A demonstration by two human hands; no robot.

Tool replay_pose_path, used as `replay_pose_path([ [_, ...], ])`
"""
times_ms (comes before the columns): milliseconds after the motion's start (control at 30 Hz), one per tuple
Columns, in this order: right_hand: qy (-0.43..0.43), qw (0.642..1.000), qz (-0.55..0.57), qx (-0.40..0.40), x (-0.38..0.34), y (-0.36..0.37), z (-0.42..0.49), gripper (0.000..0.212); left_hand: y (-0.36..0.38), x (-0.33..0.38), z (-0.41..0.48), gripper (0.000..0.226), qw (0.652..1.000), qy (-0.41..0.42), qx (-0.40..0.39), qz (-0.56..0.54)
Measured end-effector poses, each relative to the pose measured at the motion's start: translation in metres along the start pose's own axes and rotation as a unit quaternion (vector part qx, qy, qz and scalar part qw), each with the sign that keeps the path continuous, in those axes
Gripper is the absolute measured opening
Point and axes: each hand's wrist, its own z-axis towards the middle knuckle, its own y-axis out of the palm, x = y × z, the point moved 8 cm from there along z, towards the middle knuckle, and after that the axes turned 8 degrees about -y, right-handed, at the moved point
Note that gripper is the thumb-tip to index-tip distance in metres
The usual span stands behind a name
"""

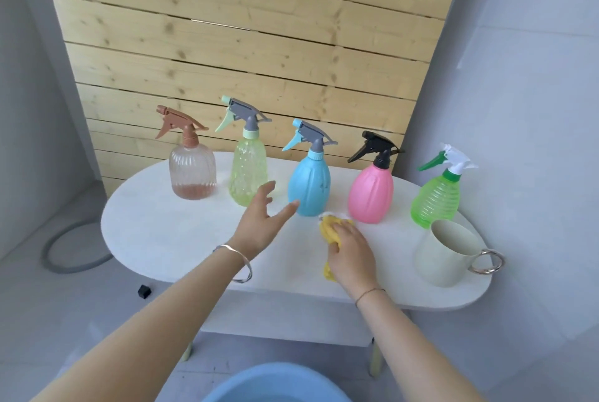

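Several spray bottles stand in a row on a white oval table (168, 226): a clear one with brown trigger (193, 171), a pale yellow-green one (248, 168), a blue one (309, 184), a pink one with black trigger (371, 194) and a bright green one (436, 197). My left hand (259, 220) hovers with fingers spread between the yellow-green and blue bottles, touching neither. My right hand (351, 252) grips a yellow cloth (330, 230) pressed on the tabletop in front of the blue and pink bottles.
A cream mug with a metal ring handle (444, 252) sits at the table's right front. A blue basin (275, 385) lies below me. A grey hose (64, 259) and a small black object (144, 291) lie on the floor at left. Wooden slats stand behind.
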Motion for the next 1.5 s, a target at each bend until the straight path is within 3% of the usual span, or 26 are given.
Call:
replay_pose_path([
  [100, 0.004, 1.0, -0.001, -0.021, 0.011, 0.005, 0.009, 0.055, 0.037, 0.013, 0.038, 0.097, 0.999, -0.012, -0.037, 0.023],
  [200, -0.005, 1.0, 0.001, -0.009, 0.012, 0.009, 0.012, 0.053, 0.048, 0.012, 0.068, 0.109, 0.999, -0.031, -0.014, 0.009],
  [433, -0.017, 1.0, -0.006, 0.004, 0.018, 0.01, 0.016, 0.051, 0.052, 0.01, 0.089, 0.09, 0.997, 0.023, 0.049, 0.062],
  [900, -0.021, 0.999, -0.03, -0.034, 0.017, 0.025, 0.053, 0.05, -0.042, 0.037, 0.016, 0.094, 0.979, 0.041, 0.129, 0.153],
  [1133, -0.035, 0.997, 0.002, -0.073, 0.004, 0.044, 0.101, 0.053, -0.081, 0.022, 0.008, 0.091, 0.979, 0.031, 0.157, 0.126],
  [1500, -0.183, 0.951, 0.133, -0.208, -0.037, 0.036, 0.026, 0.05, -0.068, 0.036, 0.012, 0.091, 0.982, 0.048, 0.168, 0.077],
])
